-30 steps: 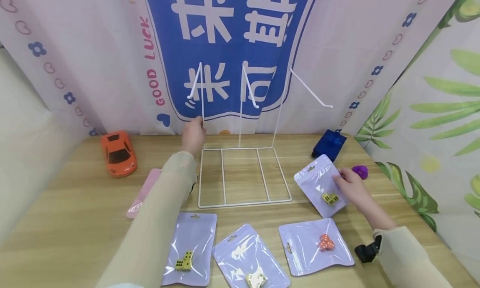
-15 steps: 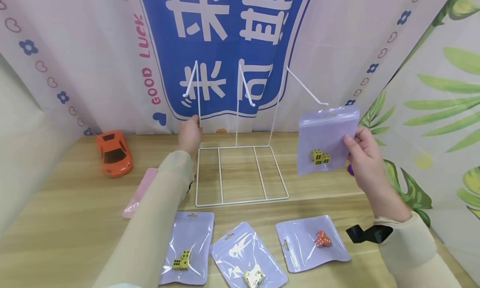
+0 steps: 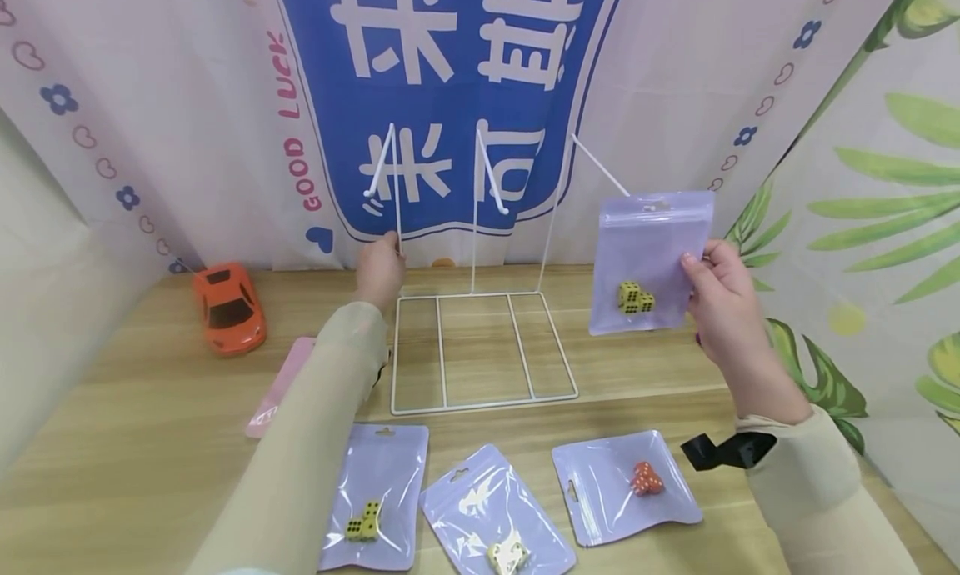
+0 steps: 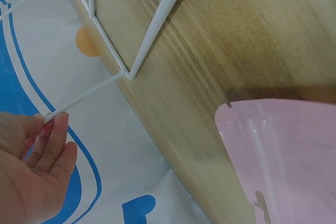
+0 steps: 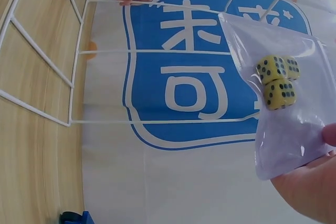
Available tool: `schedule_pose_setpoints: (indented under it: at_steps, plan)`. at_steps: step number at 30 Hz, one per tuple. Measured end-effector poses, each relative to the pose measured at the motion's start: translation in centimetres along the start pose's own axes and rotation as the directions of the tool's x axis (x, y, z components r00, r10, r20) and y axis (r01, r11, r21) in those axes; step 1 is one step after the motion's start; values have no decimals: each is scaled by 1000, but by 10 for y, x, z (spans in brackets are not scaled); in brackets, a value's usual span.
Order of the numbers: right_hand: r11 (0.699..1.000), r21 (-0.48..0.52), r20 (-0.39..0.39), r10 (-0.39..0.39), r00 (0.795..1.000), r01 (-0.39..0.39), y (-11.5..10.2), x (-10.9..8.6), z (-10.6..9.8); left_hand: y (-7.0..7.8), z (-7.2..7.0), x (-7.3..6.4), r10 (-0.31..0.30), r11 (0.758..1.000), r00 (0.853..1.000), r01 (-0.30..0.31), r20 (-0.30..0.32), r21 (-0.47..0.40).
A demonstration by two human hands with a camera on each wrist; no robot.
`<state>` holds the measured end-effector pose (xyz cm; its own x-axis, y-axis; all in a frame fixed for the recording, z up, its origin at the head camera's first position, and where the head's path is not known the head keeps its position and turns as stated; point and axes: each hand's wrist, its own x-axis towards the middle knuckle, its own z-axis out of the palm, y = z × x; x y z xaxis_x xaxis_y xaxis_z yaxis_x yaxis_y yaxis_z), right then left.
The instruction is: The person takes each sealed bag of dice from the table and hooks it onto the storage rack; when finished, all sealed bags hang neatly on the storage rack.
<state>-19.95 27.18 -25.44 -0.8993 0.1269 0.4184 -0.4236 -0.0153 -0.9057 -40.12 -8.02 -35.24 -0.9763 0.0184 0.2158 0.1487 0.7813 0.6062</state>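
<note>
My right hand [image 3: 723,296] pinches the right edge of a lilac zip bag [image 3: 667,242] with yellow dice [image 3: 635,298] inside. The bag hangs upright in the air, its top with the hang hole [image 3: 657,205] level with the tip of the right arm of a white wire rack [image 3: 486,407]. Whether that tip passes through the hole cannot be made out. At the rack's left upright [image 4: 86,94], my left hand [image 3: 380,268] pinches the wire between thumb and fingers, as the left wrist view shows.
Lilac bags with yellow dice [image 3: 364,521], pale dice [image 3: 508,552] and red dice [image 3: 646,479] lie along the front. A pink bag [image 3: 283,383] lies partly under my left arm. An orange toy car [image 3: 228,308] sits at left, a dark blue object [image 5: 77,217] beyond the rack.
My right hand has lifted the lilac bag with yellow dice off the table and turned it upright by the right rack arm. Lately it rose slightly. My left hand stays on the upright.
</note>
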Motion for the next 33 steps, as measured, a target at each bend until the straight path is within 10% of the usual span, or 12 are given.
schedule_pose_setpoints:
  at_steps: [20, 33]
  plan:
    - [974, -205, -37, 92, 995, -97, 25, 28, 15, -10, 0, 2, 38, 999, 997, -36, -68, 32]
    - [883, -451, -166, 59, 984, -129, 44, 73, 26, -8, 0, 3, 17, 1000, 1000, -17, -2, -21]
